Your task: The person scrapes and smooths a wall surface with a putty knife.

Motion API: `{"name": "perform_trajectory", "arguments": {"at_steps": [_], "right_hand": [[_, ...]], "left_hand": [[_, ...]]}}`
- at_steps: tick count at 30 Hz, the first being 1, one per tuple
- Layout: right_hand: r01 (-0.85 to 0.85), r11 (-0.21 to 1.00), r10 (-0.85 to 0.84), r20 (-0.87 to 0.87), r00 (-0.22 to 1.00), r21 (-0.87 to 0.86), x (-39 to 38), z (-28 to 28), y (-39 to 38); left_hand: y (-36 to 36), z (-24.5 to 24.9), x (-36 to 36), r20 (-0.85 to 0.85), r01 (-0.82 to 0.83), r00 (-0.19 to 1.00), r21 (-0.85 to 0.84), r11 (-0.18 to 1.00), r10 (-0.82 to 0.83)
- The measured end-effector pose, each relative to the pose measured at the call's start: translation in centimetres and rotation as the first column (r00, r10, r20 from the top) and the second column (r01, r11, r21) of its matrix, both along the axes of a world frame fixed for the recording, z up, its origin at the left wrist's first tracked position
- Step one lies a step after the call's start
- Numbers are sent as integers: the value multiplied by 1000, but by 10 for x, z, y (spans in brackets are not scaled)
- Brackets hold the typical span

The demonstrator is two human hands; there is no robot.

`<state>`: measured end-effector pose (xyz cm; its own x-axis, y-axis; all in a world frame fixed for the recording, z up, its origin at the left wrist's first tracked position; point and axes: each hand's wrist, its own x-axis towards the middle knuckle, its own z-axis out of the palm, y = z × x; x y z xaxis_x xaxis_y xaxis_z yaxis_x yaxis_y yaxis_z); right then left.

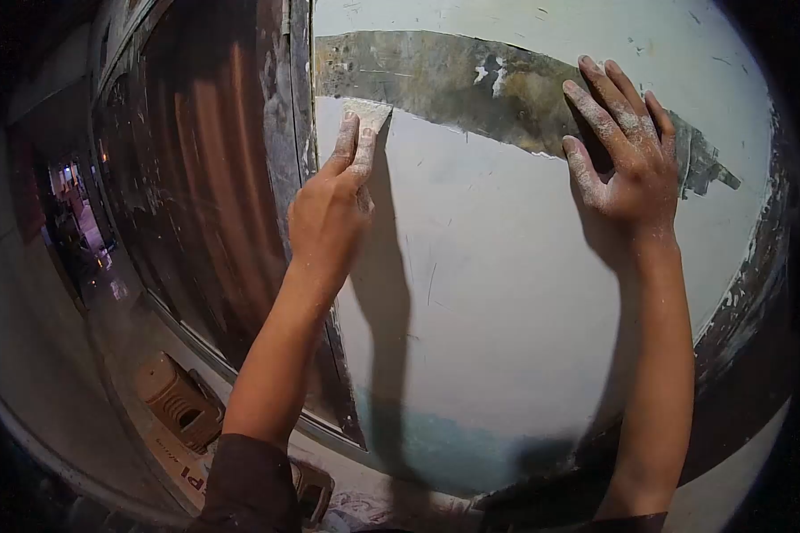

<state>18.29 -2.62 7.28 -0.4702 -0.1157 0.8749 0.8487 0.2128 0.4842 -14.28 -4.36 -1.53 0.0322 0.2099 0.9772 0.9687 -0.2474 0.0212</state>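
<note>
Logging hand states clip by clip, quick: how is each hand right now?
Left hand: closed, holding a scraper at the panel.
Right hand: open, fingers spread at the panel, nothing visibly held.

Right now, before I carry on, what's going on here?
A person's left hand holds a scraper at the lower edge of a dark, stained strip in the white wall. The right hand, dusted white, is spread over the strip's right part. White coating shows above and below the strip.

The floor [126,322], at lower left, bears a brown plastic stool [172,391].
</note>
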Motion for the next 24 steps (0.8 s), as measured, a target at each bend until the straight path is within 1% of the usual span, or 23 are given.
{"name": "perform_trajectory", "arguments": {"at_steps": [1, 2, 4, 8, 10, 11, 14, 16, 18, 21, 24], "right_hand": [[3, 1000, -3, 1, 1000, 5, 0, 0, 0], [5, 1000, -5, 1, 1000, 10, 0, 0, 1], [11, 1000, -11, -19, 1000, -1, -2, -2, -1], [5, 1000, -5, -15, 1000, -11, -3, -2, -2], [24, 1000, -24, -32, 999, -2, -3, -1, -2], [30, 1000, -30, -30, 999, 8, -1, -1, 1], [3, 1000, -3, -34, 999, 7, -2, -1, 1], [-10, 1000, 10, -17, 1000, 12, -1, 0, 0], [0, 1000, 0, -19, 1000, 9, -1, -1, 1], [-8, 1000, 8, -37, 999, 20, -3, -1, 1], [-13, 1000, 14, -37, 999, 26, -2, -2, 2]], "left_hand": [[-2, 1, 2, 11, -28, 1000, -7, 1000, 28], [-2, -2, 2, 34, 13, 999, -39, 999, -11], [-1, -13, 6, 54, -15, 998, -38, 999, 17], [-3, -8, 6, 24, -36, 999, -28, 999, 37], [1, -1, 7, 31, -8, 999, -6, 1000, 8], [2, -3, 4, 56, 2, 998, -80, 997, 2], [-1, -13, 7, 52, 11, 999, -30, 999, -9], [-9, -6, 10, 65, 8, 998, -61, 998, -4], [-6, 0, 11, 48, 19, 999, -8, 1000, -18], [-8, -2, 12, 58, 18, 998, -42, 999, -16], [0, -18, 4, 13, 6, 1000, -25, 1000, -5]]}}
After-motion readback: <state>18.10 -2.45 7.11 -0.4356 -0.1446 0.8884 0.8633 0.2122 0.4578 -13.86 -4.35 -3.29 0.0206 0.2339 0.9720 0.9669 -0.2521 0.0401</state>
